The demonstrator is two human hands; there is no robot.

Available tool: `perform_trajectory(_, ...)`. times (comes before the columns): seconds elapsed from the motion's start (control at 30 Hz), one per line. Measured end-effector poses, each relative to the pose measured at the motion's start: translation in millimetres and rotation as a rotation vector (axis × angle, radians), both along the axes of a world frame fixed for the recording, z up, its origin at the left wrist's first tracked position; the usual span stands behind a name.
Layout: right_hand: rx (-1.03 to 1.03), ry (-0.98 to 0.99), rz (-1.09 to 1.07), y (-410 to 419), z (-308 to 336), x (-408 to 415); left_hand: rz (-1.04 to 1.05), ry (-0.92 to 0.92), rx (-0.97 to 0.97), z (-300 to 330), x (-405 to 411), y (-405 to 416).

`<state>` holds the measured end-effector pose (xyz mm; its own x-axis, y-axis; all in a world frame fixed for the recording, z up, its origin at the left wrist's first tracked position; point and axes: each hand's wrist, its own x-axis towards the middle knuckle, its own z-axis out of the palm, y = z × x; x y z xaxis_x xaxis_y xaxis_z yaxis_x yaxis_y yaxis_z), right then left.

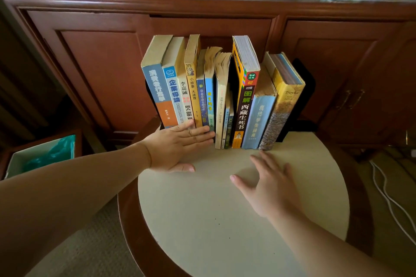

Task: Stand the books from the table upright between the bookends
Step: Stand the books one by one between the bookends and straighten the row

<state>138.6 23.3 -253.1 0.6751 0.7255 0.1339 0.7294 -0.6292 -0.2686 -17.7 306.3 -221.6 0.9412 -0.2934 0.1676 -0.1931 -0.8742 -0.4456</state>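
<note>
At frame centre our left hand point(174, 149) presses flat, fingers straight, against the books point(216, 94); our right hand point(269, 183) hovers open just below them.

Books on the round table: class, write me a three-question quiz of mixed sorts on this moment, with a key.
1. True or false: the left hand presses flat against the spines at the left of the row of books.
2. The right hand is: A) gripping a book, B) open above the table, C) on the black bookend.
3. Fill in: the book at the right end of the row is the ____ book.

Key: 1 true; 2 B; 3 yellow.
</note>
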Motion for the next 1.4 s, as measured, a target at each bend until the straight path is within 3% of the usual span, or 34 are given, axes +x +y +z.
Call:
perform_trajectory(0.3, -0.006, -0.008, 0.008, -1, 2, -1, -0.092, 0.058, -0.037, 9, 14, -30)
perform_trajectory(0.73, 0.004, -0.004, -0.005, -1, 0, 0, 0.023, 0.031, 0.092, 4, 43, -30)
perform_trajectory(1.4, 0.014, -0.001, 0.0, -1, 4, -2, 0.161, 0.133, 0.025, 4, 39, -39)
